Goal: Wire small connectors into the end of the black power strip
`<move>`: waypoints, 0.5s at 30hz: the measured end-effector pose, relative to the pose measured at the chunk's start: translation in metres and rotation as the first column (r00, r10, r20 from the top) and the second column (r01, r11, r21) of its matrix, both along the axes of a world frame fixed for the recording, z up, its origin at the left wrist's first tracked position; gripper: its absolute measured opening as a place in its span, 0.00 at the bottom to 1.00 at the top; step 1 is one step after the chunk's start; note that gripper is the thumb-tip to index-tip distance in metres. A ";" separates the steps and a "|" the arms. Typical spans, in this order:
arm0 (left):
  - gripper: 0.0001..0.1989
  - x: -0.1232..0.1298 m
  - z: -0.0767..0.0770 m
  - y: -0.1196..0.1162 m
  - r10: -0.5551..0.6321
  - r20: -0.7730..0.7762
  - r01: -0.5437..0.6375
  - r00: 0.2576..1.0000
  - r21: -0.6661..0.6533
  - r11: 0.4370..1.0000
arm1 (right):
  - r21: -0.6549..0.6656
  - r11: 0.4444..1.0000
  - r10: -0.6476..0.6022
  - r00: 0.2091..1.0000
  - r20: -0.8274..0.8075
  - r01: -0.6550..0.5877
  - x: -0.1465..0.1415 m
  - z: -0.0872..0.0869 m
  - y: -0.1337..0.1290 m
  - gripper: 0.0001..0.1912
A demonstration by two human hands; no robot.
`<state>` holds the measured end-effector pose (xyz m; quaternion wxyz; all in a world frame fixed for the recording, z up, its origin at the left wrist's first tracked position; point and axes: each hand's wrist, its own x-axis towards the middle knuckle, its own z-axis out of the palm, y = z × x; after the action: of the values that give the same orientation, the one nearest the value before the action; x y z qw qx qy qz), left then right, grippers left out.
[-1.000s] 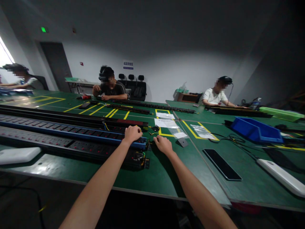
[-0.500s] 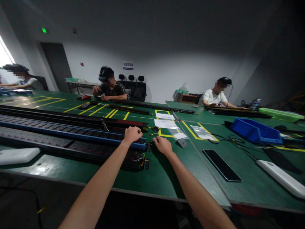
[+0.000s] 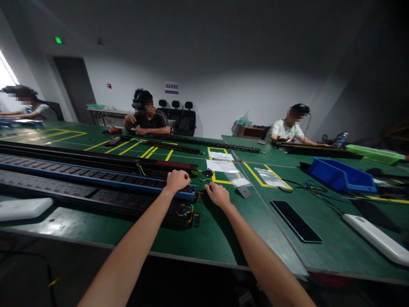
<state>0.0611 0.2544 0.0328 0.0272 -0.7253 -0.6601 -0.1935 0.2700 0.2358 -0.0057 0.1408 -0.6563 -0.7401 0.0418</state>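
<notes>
A long blue-edged power strip [image 3: 105,175] lies across the table, its open end towards the right. My left hand [image 3: 177,181] is over that end with its fingers curled; what they grip is hidden. Just right of the end, my right hand [image 3: 218,194] is closed in a pinch, on something too small to make out. In front lies a black power strip [image 3: 128,197] with red-marked outlets and wires showing at its end. A small black bracket [image 3: 208,172] sits beyond my hands, and a grey plate [image 3: 244,192] to their right.
On the green table [image 3: 255,226] lie a phone [image 3: 296,221], a white power bank [image 3: 377,238] with cables, and a blue bin [image 3: 341,175]. Another white device [image 3: 25,209] is at the left. Papers [image 3: 222,165] lie ahead. Several people work across the table.
Both my hands keep almost the same place and closed shape. The view has shifted very slightly. Across the table, the right-hand person's hand has lifted a little.
</notes>
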 end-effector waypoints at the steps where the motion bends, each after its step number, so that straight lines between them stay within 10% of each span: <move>1: 0.14 0.000 0.000 0.000 -0.001 -0.003 0.001 1.000 0.001 1.000 | -0.001 1.000 0.002 1.000 -0.001 -0.002 0.000 0.001 0.000 0.22; 15: 0.15 0.001 0.000 -0.002 -0.027 -0.027 0.027 0.999 -0.002 1.000 | -0.014 1.000 0.004 1.000 0.002 -0.004 0.000 0.002 -0.002 0.22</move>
<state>0.0619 0.2528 0.0330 0.0331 -0.7367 -0.6500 -0.1836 0.2699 0.2340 -0.0038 0.1355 -0.6559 -0.7411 0.0465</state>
